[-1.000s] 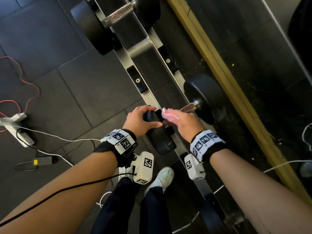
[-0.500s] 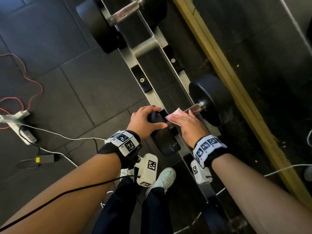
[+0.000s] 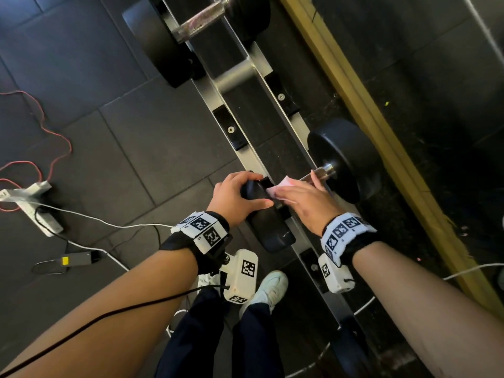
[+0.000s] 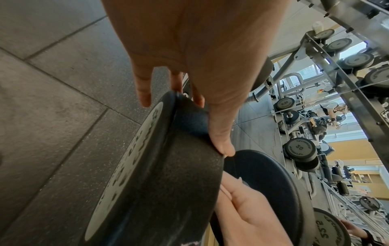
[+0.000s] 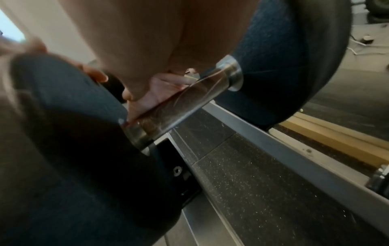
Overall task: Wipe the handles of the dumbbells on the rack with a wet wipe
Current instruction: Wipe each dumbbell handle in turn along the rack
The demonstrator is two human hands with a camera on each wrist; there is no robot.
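A black dumbbell lies across the steel rack (image 3: 246,156). Its near head (image 3: 268,227) is under my left hand (image 3: 236,196), with fingers curled over the top and the thumb along the rim (image 4: 221,139). My right hand (image 3: 304,196) lies over the chrome handle (image 3: 324,170) and holds a pink wet wipe (image 3: 276,188) against it. In the right wrist view the wipe (image 5: 162,89) is pressed on the handle (image 5: 189,103) between the two heads. The far head (image 3: 341,159) is free. A second dumbbell's handle (image 3: 201,17) shows further along the rack.
A yellow wooden ledge (image 3: 381,126) runs along the right of the rack, with a mirror beyond it. A power strip (image 3: 41,211), red and white cables and an adapter (image 3: 76,259) lie on the dark floor tiles at left. My shoe (image 3: 268,290) stands below the rack.
My right hand has come down with the wipe onto the handle and its fingers now reach toward the far head. The left hand keeps its hold on the near head.
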